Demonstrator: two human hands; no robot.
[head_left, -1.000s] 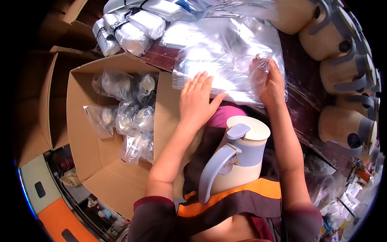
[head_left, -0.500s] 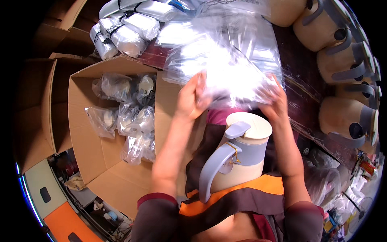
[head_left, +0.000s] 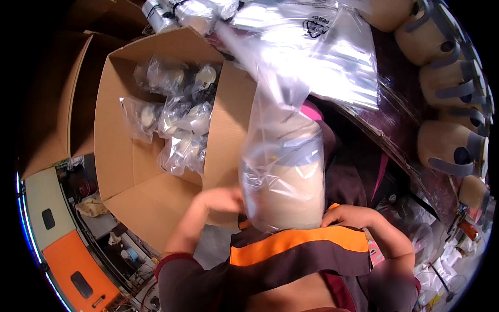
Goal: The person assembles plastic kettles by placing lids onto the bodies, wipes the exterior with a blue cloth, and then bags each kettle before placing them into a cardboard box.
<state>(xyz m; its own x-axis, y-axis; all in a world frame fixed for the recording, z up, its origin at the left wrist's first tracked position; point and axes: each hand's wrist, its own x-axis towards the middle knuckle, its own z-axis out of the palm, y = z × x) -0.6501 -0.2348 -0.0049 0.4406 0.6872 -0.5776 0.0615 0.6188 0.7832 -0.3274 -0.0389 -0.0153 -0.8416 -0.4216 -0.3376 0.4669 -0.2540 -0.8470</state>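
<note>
A cream jug (head_left: 293,192) with a grey band stands against my lap, with a clear plastic bag (head_left: 283,122) over it. The bag's upper part rises loose and crumpled above the jug. At the jug's lower left is my left hand (head_left: 227,199), its fingers blurred and partly hidden by the bag. My right hand (head_left: 347,214) is at the lower right, fingers curled in at the bag's edge by the jug's base. Both the jug's lid and handle are blurred or covered by the plastic.
To the left, an open cardboard box (head_left: 117,156) holds several bagged jugs (head_left: 179,117). Flat clear bags (head_left: 343,62) lie stacked on the dark table (head_left: 397,112). Several unbagged jugs (head_left: 444,143) line the right side. Rolled bag bundles (head_left: 195,15) lie at the far left of the table.
The bag that both hands held up above the jug now covers it. Both hands have come down towards me, to either side of the jug's base.
</note>
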